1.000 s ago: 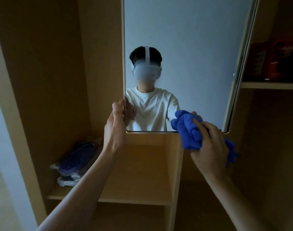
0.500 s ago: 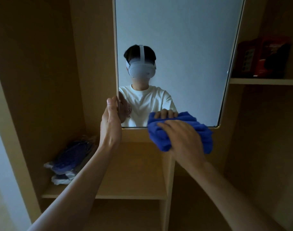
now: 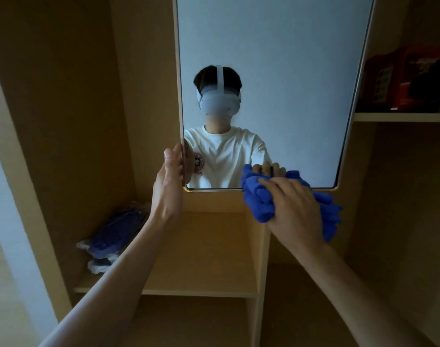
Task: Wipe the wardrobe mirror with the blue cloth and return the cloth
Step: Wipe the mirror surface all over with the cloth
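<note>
The wardrobe mirror (image 3: 289, 71) is a tall panel with a thin frame, hanging in front of the wooden wardrobe. My left hand (image 3: 170, 181) grips its left edge near the bottom corner, thumb on the back and fingers on the glass side. My right hand (image 3: 292, 206) holds the bunched blue cloth (image 3: 260, 196) against the mirror's lower right edge. Part of the cloth hangs down past my palm on the right. The glass reflects a person in a white T-shirt and the fingers of the cloth hand.
A wooden shelf (image 3: 201, 271) lies below the mirror, with a bluish bag in plastic (image 3: 114, 234) at its left end. A vertical divider (image 3: 260, 259) stands under the cloth. Red packages (image 3: 401, 81) sit on a higher shelf at right.
My right hand has slid the cloth rightward along the mirror's bottom edge, after moving left half a second earlier. My left hand keeps its grip on the left edge.
</note>
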Demonstrator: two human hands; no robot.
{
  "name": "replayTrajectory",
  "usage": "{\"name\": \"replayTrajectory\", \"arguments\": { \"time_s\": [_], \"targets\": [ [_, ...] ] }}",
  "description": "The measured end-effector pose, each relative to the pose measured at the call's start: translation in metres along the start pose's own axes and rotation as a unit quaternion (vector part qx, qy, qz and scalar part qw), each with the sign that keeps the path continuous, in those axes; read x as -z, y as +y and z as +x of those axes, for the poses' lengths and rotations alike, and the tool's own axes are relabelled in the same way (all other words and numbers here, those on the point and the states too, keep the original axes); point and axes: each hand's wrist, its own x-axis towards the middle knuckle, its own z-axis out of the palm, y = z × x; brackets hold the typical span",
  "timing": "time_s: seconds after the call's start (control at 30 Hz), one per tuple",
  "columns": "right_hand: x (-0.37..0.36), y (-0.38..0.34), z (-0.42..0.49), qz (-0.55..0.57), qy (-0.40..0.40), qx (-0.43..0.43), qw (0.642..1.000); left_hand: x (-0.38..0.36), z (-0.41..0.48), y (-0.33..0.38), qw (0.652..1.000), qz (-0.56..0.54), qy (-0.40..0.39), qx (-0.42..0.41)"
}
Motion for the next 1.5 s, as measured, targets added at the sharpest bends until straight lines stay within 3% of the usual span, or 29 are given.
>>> {"name": "replayTrajectory", "arguments": {
  "time_s": [0.2,0.33,0.43,0.63,0.9,1.03,1.23,1.37,1.5],
  "targets": [
    [-0.018,-0.108,0.031,-0.014,-0.029,0.044,0.999,0.001,-0.001,0.005,1.0,-0.015,-0.009,0.021],
    [-0.019,-0.128,0.042,0.046,-0.02,0.036,0.998,0.005,0.002,0.004,0.999,-0.032,-0.013,0.036],
    [-0.005,-0.104,0.044,0.165,0.052,-0.031,0.984,0.005,0.001,0.004,0.999,-0.034,-0.004,0.032],
    [0.034,0.006,0.048,0.215,0.236,-0.2,0.926,-0.001,-0.002,0.001,1.0,0.019,-0.016,0.006],
    [0.028,0.035,0.052,0.185,0.265,-0.319,0.891,-0.011,-0.004,-0.005,0.997,0.074,0.019,-0.002],
    [0.009,-0.026,0.068,0.174,0.258,-0.28,0.908,-0.008,-0.002,-0.004,0.999,0.043,0.007,0.009],
    [-0.013,-0.136,0.099,0.168,0.169,-0.115,0.964,-0.005,0.001,0.002,0.999,-0.027,-0.001,0.039],
    [-0.012,-0.14,0.104,0.211,0.102,-0.044,0.971,0.001,0.006,0.002,0.995,-0.061,-0.022,0.072],
    [-0.007,-0.118,0.094,0.143,0.03,0.054,0.988,0.005,0.011,-0.001,0.989,-0.111,-0.032,0.088]
  ]
}}
